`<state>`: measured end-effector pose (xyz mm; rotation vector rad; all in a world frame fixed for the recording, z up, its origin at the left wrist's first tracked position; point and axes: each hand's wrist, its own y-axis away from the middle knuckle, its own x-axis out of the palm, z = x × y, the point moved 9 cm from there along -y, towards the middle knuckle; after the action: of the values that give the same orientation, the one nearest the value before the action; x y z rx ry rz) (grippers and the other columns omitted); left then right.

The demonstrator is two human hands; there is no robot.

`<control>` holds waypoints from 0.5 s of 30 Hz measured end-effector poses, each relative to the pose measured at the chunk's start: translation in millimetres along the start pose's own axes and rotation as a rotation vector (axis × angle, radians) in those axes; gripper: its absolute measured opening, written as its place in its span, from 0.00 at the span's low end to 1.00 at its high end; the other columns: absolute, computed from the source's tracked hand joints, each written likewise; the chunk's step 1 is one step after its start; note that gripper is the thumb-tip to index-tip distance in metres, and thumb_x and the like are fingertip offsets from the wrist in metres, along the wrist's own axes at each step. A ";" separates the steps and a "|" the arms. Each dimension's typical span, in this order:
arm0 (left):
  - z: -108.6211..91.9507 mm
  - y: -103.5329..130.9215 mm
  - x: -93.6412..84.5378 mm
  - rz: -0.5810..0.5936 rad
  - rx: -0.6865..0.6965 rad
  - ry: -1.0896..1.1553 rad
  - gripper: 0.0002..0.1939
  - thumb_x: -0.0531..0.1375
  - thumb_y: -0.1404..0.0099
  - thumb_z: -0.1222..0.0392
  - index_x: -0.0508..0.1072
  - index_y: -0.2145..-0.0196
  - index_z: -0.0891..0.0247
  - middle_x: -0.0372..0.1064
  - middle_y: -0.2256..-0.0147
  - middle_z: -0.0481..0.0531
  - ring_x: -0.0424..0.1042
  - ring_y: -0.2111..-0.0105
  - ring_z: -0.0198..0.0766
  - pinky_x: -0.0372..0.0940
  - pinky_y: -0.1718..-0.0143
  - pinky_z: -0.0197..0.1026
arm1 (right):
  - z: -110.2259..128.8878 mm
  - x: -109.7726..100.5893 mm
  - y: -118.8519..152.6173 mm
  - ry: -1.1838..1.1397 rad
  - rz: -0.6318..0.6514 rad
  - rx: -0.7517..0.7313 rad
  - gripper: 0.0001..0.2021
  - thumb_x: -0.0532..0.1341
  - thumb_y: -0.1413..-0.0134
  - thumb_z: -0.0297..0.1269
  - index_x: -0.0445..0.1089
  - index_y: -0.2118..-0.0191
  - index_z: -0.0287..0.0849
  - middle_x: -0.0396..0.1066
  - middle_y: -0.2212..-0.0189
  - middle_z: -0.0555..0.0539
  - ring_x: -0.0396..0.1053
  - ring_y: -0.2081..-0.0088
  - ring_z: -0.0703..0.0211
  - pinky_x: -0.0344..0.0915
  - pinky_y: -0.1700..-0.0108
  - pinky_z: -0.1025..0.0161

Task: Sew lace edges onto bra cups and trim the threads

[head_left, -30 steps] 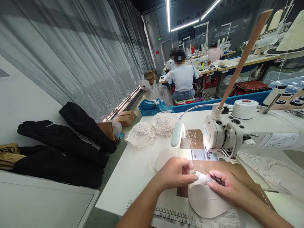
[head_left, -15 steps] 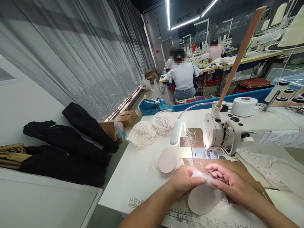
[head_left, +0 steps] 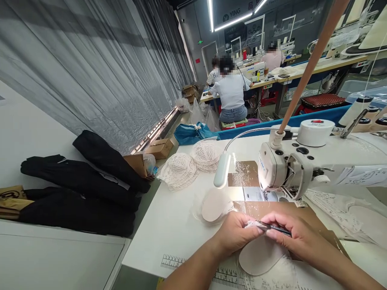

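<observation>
My left hand [head_left: 237,233] is closed, pinching the edge of a white lace piece [head_left: 276,274] that hangs down over the table. A pale, smooth oval pad [head_left: 260,255] lies against this lace below my fingers. In my right hand [head_left: 287,229] is a small pair of dark metal thread snips [head_left: 276,228], its blades pointing left at the lace edge by my left fingertips. Just beyond the hands stands the white sewing machine [head_left: 272,165]. A second pale pad [head_left: 212,206] with sheer lace around it rests on the table left of the needle area.
Stacked lace cups [head_left: 179,171] lie at the table's far left. A lamp [head_left: 222,171] on a bendy neck hangs beside the machine head. More lace [head_left: 335,209] lies right, under the machine arm. Dark clothing [head_left: 81,201] is at left; a person [head_left: 232,92] sits at another machine ahead.
The right hand has turned the snips so that their blades now reach the lace edge at my left fingertips. The camera view has shifted slightly.
</observation>
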<state>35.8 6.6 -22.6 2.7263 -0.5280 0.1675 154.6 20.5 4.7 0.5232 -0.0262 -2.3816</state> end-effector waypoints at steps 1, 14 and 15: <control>0.1 0.0 0.1 0.005 -0.006 0.000 0.22 0.69 0.47 0.44 0.77 0.72 0.71 0.60 0.78 0.46 0.56 0.76 0.31 0.51 0.73 0.35 | 0.8 1.4 -0.7 -0.016 0.004 -0.004 0.16 0.54 0.37 0.54 0.71 0.56 0.51 0.74 0.59 0.52 0.69 0.57 0.53 0.63 0.56 0.58; -4.2 -0.1 3.7 0.043 0.031 0.146 0.21 0.71 0.48 0.49 0.79 0.64 0.71 0.70 0.70 0.53 0.66 0.71 0.34 0.60 0.66 0.37 | -14.9 -9.8 -2.4 -0.243 -0.204 0.057 0.21 0.58 0.44 0.59 0.71 0.58 0.45 0.74 0.66 0.47 0.72 0.62 0.52 0.69 0.61 0.59; -4.6 -0.1 3.6 0.055 0.032 0.167 0.22 0.72 0.49 0.50 0.79 0.62 0.70 0.72 0.69 0.54 0.67 0.69 0.35 0.61 0.64 0.38 | -19.4 -9.1 -2.4 -0.289 -0.204 0.059 0.22 0.60 0.47 0.58 0.70 0.55 0.45 0.74 0.63 0.46 0.73 0.59 0.50 0.70 0.58 0.59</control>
<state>38.9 7.2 -17.7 2.6979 -0.5561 0.4172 166.6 30.5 -10.1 0.2123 -0.1800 -2.6452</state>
